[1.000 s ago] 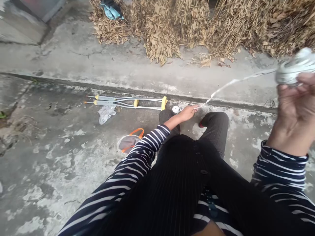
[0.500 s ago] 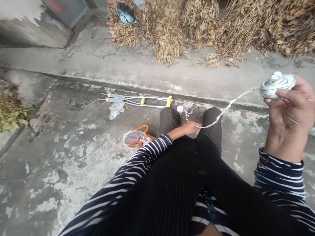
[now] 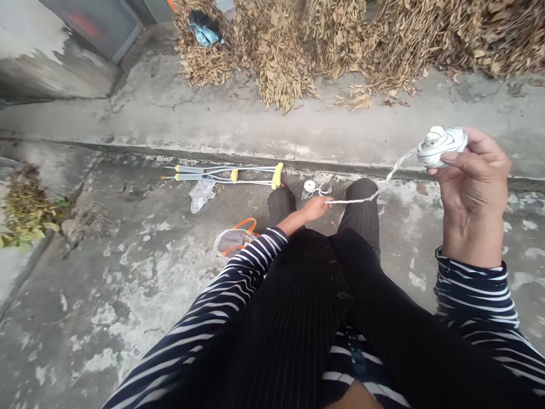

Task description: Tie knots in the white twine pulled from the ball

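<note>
I sit on a concrete floor with my legs stretched out in dark trousers. My right hand (image 3: 472,182) is raised at the right and closed around a wound ball of white cord (image 3: 440,145). A strand of the white cord (image 3: 361,199) runs down from the ball to my left hand (image 3: 315,208), which pinches it above my knees. A second, small white cord ball (image 3: 309,186) lies on the floor between my feet.
A pair of metal crutches with yellow pads (image 3: 225,174) lies along a step edge ahead. A crumpled plastic bag (image 3: 201,194) and a clear bag with orange handles (image 3: 233,240) lie to the left. Heaps of dry leafy branches (image 3: 340,40) fill the back.
My right hand with the cord ball came down and leftward into view. My left hand drew back from near my feet toward my knees, keeping hold of the strand.
</note>
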`<state>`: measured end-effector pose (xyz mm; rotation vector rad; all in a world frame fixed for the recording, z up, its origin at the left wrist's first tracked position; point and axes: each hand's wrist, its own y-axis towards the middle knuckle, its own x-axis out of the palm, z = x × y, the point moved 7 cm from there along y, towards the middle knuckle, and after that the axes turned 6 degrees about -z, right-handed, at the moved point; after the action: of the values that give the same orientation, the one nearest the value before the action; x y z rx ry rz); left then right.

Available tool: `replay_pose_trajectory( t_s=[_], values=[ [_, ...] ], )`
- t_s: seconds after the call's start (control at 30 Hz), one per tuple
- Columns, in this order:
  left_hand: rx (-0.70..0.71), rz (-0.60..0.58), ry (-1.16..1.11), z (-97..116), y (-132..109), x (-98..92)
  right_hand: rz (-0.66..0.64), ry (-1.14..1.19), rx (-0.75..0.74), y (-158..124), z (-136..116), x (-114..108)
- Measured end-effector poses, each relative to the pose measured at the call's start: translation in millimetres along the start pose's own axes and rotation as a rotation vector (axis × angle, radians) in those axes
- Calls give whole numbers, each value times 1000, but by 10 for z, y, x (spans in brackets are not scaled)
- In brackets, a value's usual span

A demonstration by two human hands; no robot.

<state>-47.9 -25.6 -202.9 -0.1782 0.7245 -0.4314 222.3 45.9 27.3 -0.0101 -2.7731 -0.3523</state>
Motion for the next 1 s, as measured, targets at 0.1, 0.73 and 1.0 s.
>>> replay_pose_trajectory(
  t_s=[0.1, 0.73, 1.0],
  values=[
    [-80, 65, 13, -198, -33, -250, -13, -8, -45, 95, -128, 100],
    [363, 233, -463, 1382, 266, -875, -353, -233, 321, 55, 414, 826],
    [386, -74, -734, 1468, 78, -763, -335, -305, 287, 38, 391, 779]
  ],
)
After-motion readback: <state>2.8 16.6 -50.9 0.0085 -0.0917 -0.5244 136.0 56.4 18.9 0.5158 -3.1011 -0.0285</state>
